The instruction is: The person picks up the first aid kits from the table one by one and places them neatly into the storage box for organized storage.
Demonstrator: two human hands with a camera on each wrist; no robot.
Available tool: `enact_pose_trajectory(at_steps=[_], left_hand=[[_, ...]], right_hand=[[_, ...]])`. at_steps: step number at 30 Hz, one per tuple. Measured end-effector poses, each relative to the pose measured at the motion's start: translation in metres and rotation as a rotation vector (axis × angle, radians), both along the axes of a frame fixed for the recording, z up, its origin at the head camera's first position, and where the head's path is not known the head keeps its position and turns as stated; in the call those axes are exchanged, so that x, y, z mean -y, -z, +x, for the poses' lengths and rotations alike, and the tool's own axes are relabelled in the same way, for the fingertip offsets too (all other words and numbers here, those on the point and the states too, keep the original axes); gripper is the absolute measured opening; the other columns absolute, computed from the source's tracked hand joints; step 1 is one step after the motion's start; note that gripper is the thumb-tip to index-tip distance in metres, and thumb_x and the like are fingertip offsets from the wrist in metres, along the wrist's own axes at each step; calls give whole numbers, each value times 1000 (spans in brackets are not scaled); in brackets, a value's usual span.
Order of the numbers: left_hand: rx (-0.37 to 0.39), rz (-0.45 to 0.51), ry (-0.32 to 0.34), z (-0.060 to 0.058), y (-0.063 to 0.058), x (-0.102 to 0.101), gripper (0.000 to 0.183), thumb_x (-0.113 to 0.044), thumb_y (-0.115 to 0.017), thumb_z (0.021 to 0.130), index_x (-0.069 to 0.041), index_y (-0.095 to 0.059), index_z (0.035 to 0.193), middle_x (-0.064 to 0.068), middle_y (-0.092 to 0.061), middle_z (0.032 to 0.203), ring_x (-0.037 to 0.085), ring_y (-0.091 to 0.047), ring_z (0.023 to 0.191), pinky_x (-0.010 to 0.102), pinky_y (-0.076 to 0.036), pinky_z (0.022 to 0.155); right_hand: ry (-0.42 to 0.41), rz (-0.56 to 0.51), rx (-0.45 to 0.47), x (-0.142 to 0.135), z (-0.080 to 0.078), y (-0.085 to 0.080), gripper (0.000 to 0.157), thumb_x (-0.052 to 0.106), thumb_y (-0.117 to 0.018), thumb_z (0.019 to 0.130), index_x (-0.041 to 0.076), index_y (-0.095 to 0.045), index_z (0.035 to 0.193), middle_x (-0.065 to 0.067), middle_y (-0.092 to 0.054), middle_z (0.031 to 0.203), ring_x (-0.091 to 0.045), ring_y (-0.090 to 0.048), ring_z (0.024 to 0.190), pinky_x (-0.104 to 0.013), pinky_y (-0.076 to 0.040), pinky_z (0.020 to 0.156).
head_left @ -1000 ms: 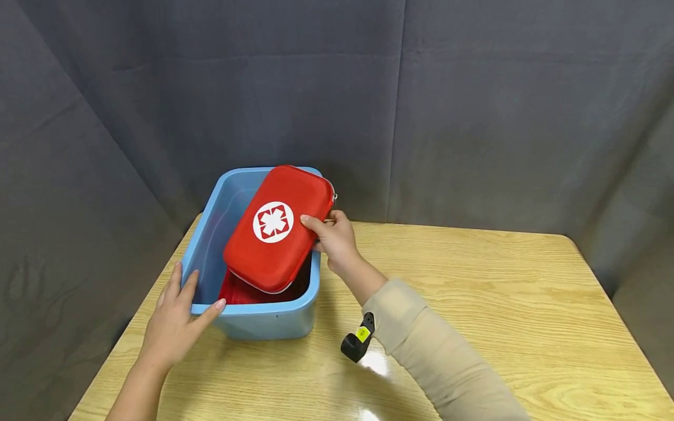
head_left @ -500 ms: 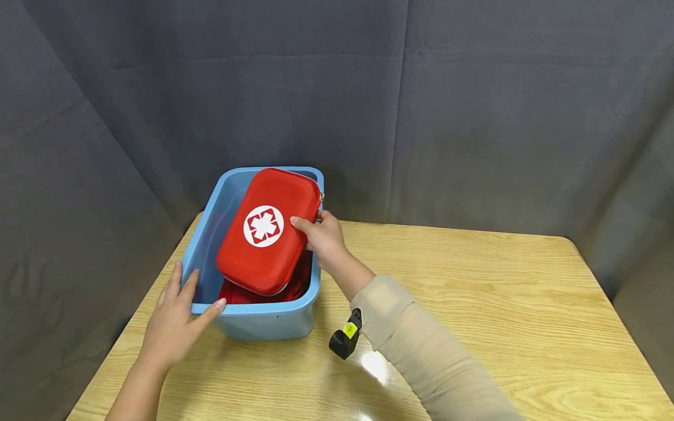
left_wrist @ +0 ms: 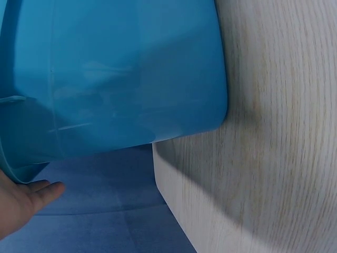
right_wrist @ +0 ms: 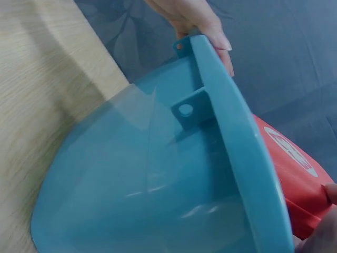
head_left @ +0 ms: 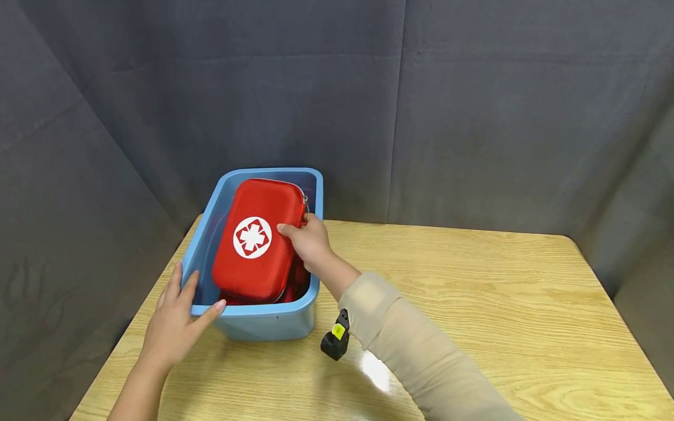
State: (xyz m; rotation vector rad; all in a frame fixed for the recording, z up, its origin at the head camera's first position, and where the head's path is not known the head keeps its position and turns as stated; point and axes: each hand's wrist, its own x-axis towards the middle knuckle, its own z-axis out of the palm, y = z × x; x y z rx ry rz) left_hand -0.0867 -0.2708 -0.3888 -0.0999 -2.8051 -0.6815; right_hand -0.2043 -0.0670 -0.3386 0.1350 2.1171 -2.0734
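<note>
A red zippered first-aid case with a white round emblem lies slanted inside the mouth of a blue plastic bin. My right hand pinches its right side, thumb on top and fingers below. Under the case another red thing shows in part; the rest is hidden. My left hand rests on the bin's near left corner, fingers spread and fairly straight, thumb along the front rim. In the left wrist view, the left hand's fingers stretch out beside the rim.
The bin stands at the left of a wooden table, near its back edge. A grey curtain hangs behind and on both sides. A black strap with a yellow label hangs at the right wrist.
My right hand has moved left and slightly down with the first-aid case, which has gone from jutting over the bin's right rim to sitting within it. The left hand has stayed put.
</note>
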Motion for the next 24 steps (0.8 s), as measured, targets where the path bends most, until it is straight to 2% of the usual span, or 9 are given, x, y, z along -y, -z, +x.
enact_pose_trajectory(at_steps=[6,13,16,24], left_hand=[[28,-9,-9,-1,-1,1,76,-46,-52,81,7,-29,130,23,-6,140,44,-14,122,62,-23,84],[53,-2,-13,-3,-1,2,77,-47,-51,81,7,-28,130,23,-5,140,43,-13,122,63,-23,83],[49,-2,-14,-3,-1,2,76,-46,-51,81,7,-28,130,23,-5,140,44,-14,122,63,-23,83],[36,-11,-17,-2,-1,3,75,-45,-52,81,8,-29,130,23,-6,140,44,-16,120,64,-24,82]], right_hand=[[-23,5,20,9,0,7,38,11,-60,80,-1,-44,112,-11,-54,92,-22,-58,78,-32,-49,65],[-26,2,125,17,3,12,49,13,-61,80,3,-38,121,-9,-51,98,-23,-55,84,-36,-49,68],[-25,5,128,19,2,14,46,13,-60,81,3,-39,120,-10,-51,98,-23,-55,85,-36,-48,69],[-22,78,131,27,4,21,50,14,-59,81,0,-35,123,-10,-48,101,-24,-51,89,-35,-47,72]])
